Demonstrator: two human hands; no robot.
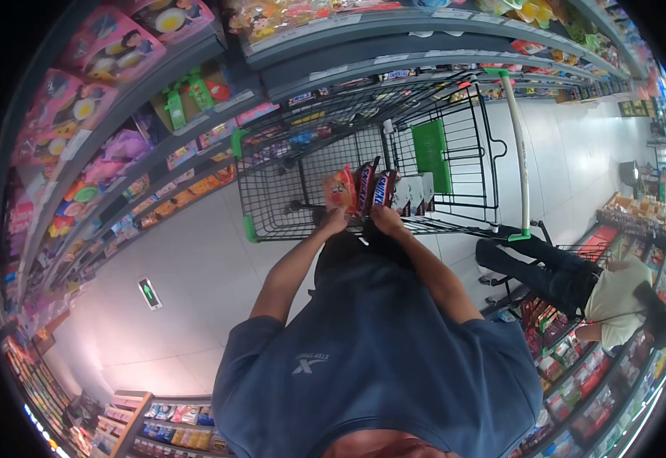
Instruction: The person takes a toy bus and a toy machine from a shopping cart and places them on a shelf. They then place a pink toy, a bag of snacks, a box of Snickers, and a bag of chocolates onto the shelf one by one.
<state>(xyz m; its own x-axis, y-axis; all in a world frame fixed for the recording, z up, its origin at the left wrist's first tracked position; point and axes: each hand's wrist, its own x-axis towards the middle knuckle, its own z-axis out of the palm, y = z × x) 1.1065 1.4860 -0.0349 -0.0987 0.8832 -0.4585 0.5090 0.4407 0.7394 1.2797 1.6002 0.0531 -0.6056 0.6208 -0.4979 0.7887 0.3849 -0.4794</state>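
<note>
Both my hands reach over the near side of a wire shopping cart point(245, 183) with green corners. My left hand point(334, 220) is closed on the lower edge of an orange-red snack bag point(342, 189). In my right hand point(385, 220), the fingers are closed round the bottom of a dark Snickers bag point(381, 187). Another dark brown bag point(364, 183) stands between them, touching both. White and brown packs point(414, 194) lie just right of the Snickers bag. The fingertips are partly hidden behind the bags.
Shelves of sweets point(302, 72) run along the far side and the left. A green panel point(431, 156) hangs in the cart, whose handle point(517, 153) is at the right. Another person point(615, 301) stands at the lower right beside a second cart. A green arrow sign point(149, 293) marks the floor.
</note>
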